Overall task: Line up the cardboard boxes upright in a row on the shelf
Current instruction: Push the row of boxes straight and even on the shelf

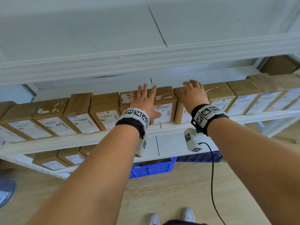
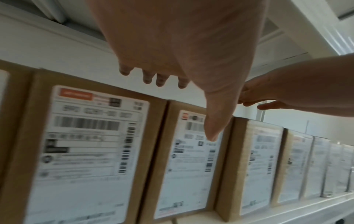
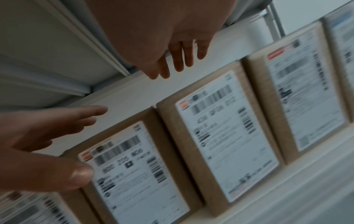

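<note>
A long row of brown cardboard boxes with white labels stands upright on the white shelf (image 1: 168,127). My left hand (image 1: 143,101) lies with straight, spread fingers over the top of one middle box (image 1: 167,96), and its thumb (image 2: 212,128) hangs down in front of that box's label (image 2: 187,166). My right hand (image 1: 194,93) reaches over the neighbouring box (image 1: 178,101) with loosely extended fingers (image 3: 180,60). In the right wrist view that box (image 3: 226,136) sits below the fingers. A narrow gap separates these two boxes. Neither hand holds anything.
The upper shelf board (image 1: 146,59) hangs close above the box tops. More boxes (image 1: 65,159) stand on the lower shelf, and blue crates (image 1: 152,169) sit under it. A black cable (image 1: 212,176) dangles from my right wrist over the wooden floor.
</note>
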`<state>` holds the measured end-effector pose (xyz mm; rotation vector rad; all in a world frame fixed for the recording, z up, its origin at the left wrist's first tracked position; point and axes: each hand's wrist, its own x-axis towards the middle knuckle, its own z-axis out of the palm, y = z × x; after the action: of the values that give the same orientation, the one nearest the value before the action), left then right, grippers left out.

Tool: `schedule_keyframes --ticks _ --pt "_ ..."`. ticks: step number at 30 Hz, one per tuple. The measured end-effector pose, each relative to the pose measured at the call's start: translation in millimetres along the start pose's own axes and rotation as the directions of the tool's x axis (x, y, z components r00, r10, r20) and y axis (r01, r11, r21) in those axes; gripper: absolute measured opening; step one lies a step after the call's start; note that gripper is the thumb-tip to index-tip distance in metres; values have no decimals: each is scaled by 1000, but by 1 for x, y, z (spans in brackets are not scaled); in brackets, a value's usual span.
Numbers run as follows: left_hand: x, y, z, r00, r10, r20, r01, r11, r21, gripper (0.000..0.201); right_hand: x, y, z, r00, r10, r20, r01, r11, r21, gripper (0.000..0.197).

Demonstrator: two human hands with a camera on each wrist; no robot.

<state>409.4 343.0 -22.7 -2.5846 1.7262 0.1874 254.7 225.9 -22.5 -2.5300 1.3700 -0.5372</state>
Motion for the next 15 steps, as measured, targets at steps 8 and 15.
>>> schedule_keyframes --ticks 8,15 --pt "21 82 -3 998 58 -19 -59 997 -48 106 8 72 -24 1000 7 2 -7 999 -40 42" --pt "37 138 0 999 -41 24 41 999 -14 102 16 122 -35 988 -48 149 57 997 -59 45"
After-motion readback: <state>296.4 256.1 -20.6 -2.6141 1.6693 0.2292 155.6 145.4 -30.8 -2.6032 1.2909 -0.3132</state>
